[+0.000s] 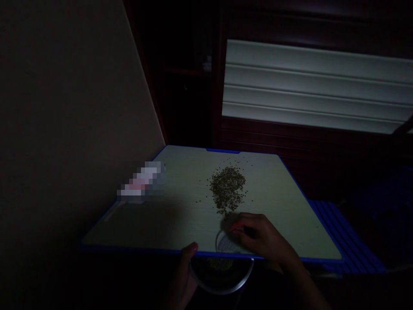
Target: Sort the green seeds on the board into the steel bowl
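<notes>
A loose pile of small dark seeds or grains (227, 187) lies on a pale, blue-edged board (274, 193), with stray ones scattered around it. My right hand (258, 234) is closed, its fingers on a round, clear lid or shallow dish (226, 243) that lies on the board near the front edge. My left hand (187, 273) is at that edge, its thumb over the blue rim and its other fingers hidden. Against this hand, below the edge, is a round metal bowl (222, 290) with more of the greenish grains in it.
On the board's left side lies a blurred white and pink packet (140, 183). A plain wall (80, 107) rises at the left. Dark wooden furniture with pale slats (306, 86) stands behind. At the right is a blue striped cloth or mat (345, 237). The room is very dim.
</notes>
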`<state>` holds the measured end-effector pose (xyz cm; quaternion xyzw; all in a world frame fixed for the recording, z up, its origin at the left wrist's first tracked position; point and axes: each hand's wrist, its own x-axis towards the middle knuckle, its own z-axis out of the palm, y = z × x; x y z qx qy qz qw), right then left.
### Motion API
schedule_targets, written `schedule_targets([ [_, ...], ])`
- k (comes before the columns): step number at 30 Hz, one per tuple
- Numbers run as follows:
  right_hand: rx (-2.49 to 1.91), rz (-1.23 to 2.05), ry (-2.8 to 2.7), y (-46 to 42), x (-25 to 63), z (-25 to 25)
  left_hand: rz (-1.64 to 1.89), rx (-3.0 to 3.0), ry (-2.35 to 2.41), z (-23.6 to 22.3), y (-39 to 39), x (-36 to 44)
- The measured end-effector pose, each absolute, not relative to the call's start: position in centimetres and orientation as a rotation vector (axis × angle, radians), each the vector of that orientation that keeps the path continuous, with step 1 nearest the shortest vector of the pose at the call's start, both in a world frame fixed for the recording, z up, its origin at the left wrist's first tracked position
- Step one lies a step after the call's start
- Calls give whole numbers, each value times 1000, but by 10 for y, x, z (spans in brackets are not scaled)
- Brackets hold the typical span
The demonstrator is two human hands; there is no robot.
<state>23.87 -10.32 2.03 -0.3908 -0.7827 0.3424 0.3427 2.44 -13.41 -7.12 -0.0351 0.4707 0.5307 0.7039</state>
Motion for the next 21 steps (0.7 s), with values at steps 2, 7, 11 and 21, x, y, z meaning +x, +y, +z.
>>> schedule_targets([
  [2, -1014, 889, -2040, -104, 238, 21, 1160, -80, 1047, -69, -134, 25],
  [7, -1093, 840, -2029, -103, 238, 18, 1116, -52, 877, -60, -134, 25],
  [11, -1262, 721, -1926, -100, 240, 13, 1138, -46, 857, -59, -134, 25],
  [21, -1551, 504, -1565, -89, 251, -3, 1174, -45, 876, -60, -136, 25],
])
